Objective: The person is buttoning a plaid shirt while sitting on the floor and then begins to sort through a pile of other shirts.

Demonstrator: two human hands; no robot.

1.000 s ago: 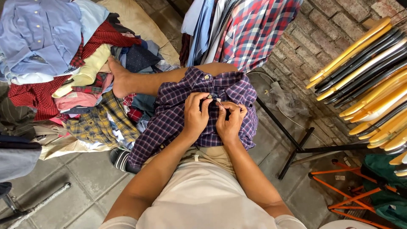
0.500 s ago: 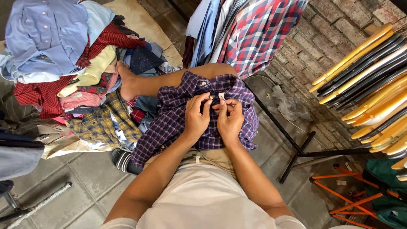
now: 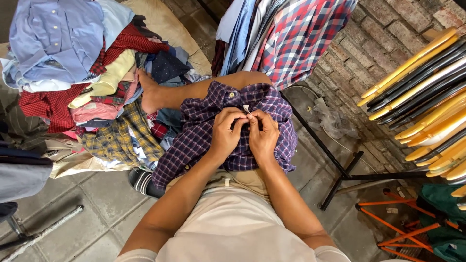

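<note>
A purple plaid shirt (image 3: 204,136) lies over my lap and my raised leg. My left hand (image 3: 226,134) and my right hand (image 3: 264,136) are pressed together at the middle of it, both pinching the fabric at the shirt's front, just below the collar. A small white tag or button shows between my fingertips. My bare leg (image 3: 194,92) stretches left from under the shirt, with the foot resting against the clothes pile.
A big heap of crumpled shirts (image 3: 82,82) covers the left. Hung shirts (image 3: 296,34) dangle from a black rack (image 3: 340,170) against a brick wall. Yellow and black hangers (image 3: 427,97) are stacked at right. An orange metal frame (image 3: 388,233) stands lower right.
My hands have stayed on the shirt front, fingers working slightly at the same spot. The view has shifted a little.
</note>
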